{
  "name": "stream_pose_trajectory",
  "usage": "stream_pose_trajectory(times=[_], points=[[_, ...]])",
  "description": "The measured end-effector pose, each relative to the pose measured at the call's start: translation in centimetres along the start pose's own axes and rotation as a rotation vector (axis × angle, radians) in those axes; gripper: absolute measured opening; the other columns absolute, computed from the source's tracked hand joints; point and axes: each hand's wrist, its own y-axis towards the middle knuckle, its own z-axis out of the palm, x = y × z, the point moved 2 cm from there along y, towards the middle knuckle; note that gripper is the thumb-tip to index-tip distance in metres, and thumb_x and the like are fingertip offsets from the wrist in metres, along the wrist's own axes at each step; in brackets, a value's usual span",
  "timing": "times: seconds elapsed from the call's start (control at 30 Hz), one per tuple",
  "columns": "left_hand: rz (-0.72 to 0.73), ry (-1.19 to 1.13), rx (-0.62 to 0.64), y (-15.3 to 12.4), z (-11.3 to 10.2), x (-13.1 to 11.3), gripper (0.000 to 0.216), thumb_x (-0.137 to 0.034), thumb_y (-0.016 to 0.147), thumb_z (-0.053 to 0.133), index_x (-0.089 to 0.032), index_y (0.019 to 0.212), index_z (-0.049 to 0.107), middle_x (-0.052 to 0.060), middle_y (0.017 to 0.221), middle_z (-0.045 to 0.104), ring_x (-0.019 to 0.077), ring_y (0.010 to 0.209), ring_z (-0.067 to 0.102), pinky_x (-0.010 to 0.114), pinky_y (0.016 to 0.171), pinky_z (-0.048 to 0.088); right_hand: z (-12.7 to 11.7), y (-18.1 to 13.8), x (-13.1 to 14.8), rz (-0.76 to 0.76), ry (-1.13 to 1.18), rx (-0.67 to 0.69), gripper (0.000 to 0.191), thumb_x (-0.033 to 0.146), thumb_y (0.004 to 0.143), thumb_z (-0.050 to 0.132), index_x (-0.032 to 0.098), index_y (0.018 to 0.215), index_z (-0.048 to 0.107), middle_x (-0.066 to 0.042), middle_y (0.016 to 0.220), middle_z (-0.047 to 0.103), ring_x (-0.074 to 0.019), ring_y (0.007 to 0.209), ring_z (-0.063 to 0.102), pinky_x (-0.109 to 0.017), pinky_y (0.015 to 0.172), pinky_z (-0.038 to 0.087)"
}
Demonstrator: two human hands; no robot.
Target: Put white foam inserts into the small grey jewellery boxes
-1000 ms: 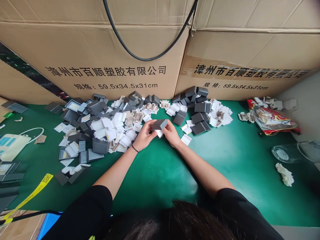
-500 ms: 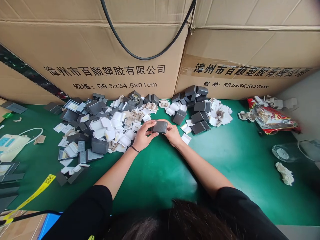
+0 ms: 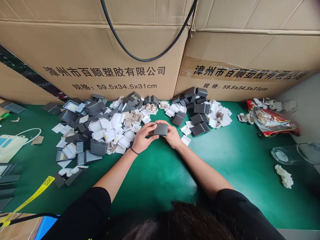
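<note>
A small dark grey box (image 3: 161, 129) is held up above the green table between both hands. My left hand (image 3: 144, 136) pinches its left edge, thumb below and fingers on top. Around its right and far side curl the fingers of my right hand (image 3: 172, 135), partly hidden behind the box. A heap of white paper inserts (image 3: 116, 121) and dark grey boxes (image 3: 98, 146) spreads to the left of my left hand. Beyond my right hand lie more dark boxes (image 3: 200, 119) and white card pieces (image 3: 220, 115).
Large cardboard cartons (image 3: 112, 50) wall off the back, with a black cable (image 3: 147, 60) hanging before them. A red snack bag (image 3: 272, 121), a clear plastic cup (image 3: 285, 156) and crumpled tissue (image 3: 284, 176) lie at the right. A white device (image 3: 12, 146) sits at the left.
The box is turned slightly and has moved a little to the right in my fingers. Both hands stay on it, and the piles look the same.
</note>
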Motion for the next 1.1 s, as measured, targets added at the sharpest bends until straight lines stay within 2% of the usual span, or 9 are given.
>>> stream_pose_trajectory(times=[0.17, 0.3, 0.4, 0.53, 0.67, 0.77, 0.87, 1.0, 1.1], points=[[0.015, 0.07, -0.011, 0.2, -0.3, 0.0, 0.044, -0.03, 0.078, 0.065, -0.025, 0.12, 0.054, 0.011, 0.124, 0.052, 0.0237, 0.116, 0.053, 0.036, 0.085, 0.057, -0.4, 0.4, -0.8, -0.033, -0.215, -0.07, 0.022, 0.035, 0.074, 0.058, 0.018, 0.088, 0.059, -0.007, 0.105, 0.059, -0.018, 0.094, 0.058, -0.03, 0.076, 0.05], [-0.04, 0.102, -0.067, 0.6, -0.6, -0.1, 0.044, -0.033, 0.077, 0.066, -0.025, 0.119, 0.056, 0.009, 0.118, 0.051, 0.0221, 0.112, 0.054, 0.034, 0.08, 0.059, -0.2, 0.4, -1.8, 0.053, -0.338, -0.136, 0.016, 0.03, 0.077, 0.05, 0.019, 0.087, 0.054, -0.004, 0.089, 0.058, -0.0166, 0.08, 0.055, -0.029, 0.067, 0.048], [-0.082, 0.087, -0.098, 0.8, -0.8, 0.1, 0.046, -0.035, 0.077, 0.065, -0.024, 0.121, 0.055, 0.009, 0.117, 0.051, 0.0214, 0.109, 0.055, 0.031, 0.075, 0.06, 0.4, 0.4, -2.1, 0.109, -0.189, -0.047, 0.024, 0.034, 0.078, 0.052, 0.021, 0.099, 0.048, -0.001, 0.085, 0.055, -0.0134, 0.071, 0.053, -0.026, 0.061, 0.047], [-0.055, 0.039, -0.129, 0.5, -1.1, 0.2, 0.048, -0.038, 0.078, 0.063, -0.023, 0.122, 0.054, 0.011, 0.117, 0.052, 0.0232, 0.11, 0.055, 0.029, 0.071, 0.06, 0.9, 0.4, -1.3, 0.071, 0.062, 0.04, 0.057, 0.042, 0.071, 0.066, 0.023, 0.119, 0.04, -0.001, 0.093, 0.056, -0.0112, 0.068, 0.052, -0.024, 0.057, 0.047], [0.005, 0.007, -0.124, 0.6, -0.6, -0.4, 0.047, -0.04, 0.079, 0.062, -0.022, 0.121, 0.054, 0.011, 0.116, 0.052, 0.024, 0.111, 0.054, 0.03, 0.071, 0.059, 0.1, 0.5, -0.2, 0.086, 0.074, 0.077, 0.039, 0.037, 0.07, 0.064, 0.02, 0.104, 0.052, 0.001, 0.08, 0.058, -0.0112, 0.058, 0.055, -0.026, 0.056, 0.048], [0.015, 0.032, -0.12, 2.4, 1.0, -1.7, 0.045, -0.041, 0.079, 0.062, -0.022, 0.119, 0.055, 0.011, 0.117, 0.052, 0.0228, 0.109, 0.055, 0.031, 0.074, 0.059, -1.8, 0.7, 0.9, 0.066, -0.083, -0.026, 0.018, 0.027, 0.071, 0.056, 0.018, 0.087, 0.056, 0.003, 0.07, 0.058, -0.0114, 0.054, 0.056, -0.026, 0.056, 0.047], [0.093, 0.076, -0.11, 5.9, 3.6, -3.9, 0.043, -0.043, 0.08, 0.059, -0.023, 0.119, 0.055, 0.01, 0.118, 0.052, 0.0216, 0.11, 0.054, 0.031, 0.076, 0.058, -5.1, 1.5, 2.7, 0.014, -0.232, -0.256, 0.009, 0.023, 0.069, 0.05, 0.018, 0.076, 0.054, 0.005, 0.059, 0.054, -0.0113, 0.05, 0.054, -0.023, 0.052, 0.044], [0.2, 0.088, -0.147, 10.6, 7.1, -6.2, 0.043, -0.045, 0.085, 0.052, -0.022, 0.122, 0.052, 0.011, 0.116, 0.051, 0.0195, 0.11, 0.052, 0.028, 0.079, 0.055, -10.7, 2.5, 5.7, -0.079, -0.591, -0.511, 0.016, 0.025, 0.073, 0.045, 0.017, 0.076, 0.058, 0.001, 0.06, 0.059, -0.0146, 0.056, 0.055, -0.026, 0.059, 0.044], [0.154, 0.145, -0.309, 12.5, 8.4, -5.9, 0.043, -0.043, 0.086, 0.05, -0.024, 0.125, 0.049, 0.012, 0.117, 0.048, 0.0205, 0.112, 0.049, 0.031, 0.085, 0.052, -14.4, 2.6, 6.8, -0.081, -0.93, -0.668, 0.029, 0.022, 0.077, 0.037, 0.015, 0.087, 0.062, -0.009, 0.081, 0.066, -0.0213, 0.077, 0.059, -0.033, 0.074, 0.045]])
